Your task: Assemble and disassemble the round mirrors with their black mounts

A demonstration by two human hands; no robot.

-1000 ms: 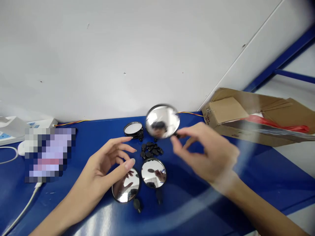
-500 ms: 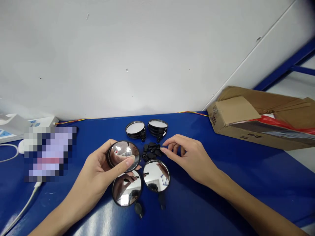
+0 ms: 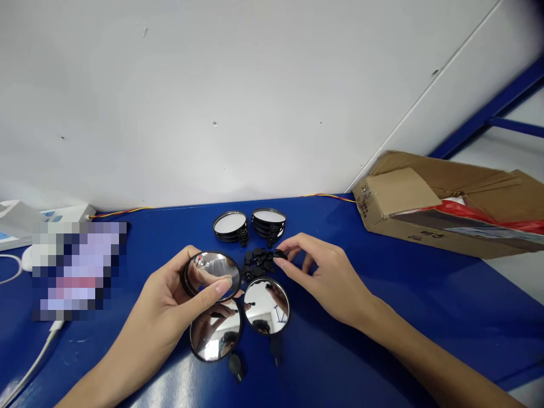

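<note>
My left hand is closed around a round black-rimmed mirror, its thumb across the glass; a second rim seems to show beneath. At the near edge of a pile of small black plastic mounts, my right hand pinches one black mount between thumb and fingertips. Two more round mirrors lie face up, a left one partly under my left hand and a right one. Below them are two loose black mounts, one at left and one at right.
Two stacks of round mirrors, a left stack and a right stack, stand behind the pile. An opened cardboard box is at right. At left are a blurred phone, a white cable and a white device.
My right hand has pinched a black mount and lifted it slightly at the pile's edge. The left hand still holds its mirror, now tilted a little differently. The whole view has shifted slightly.
</note>
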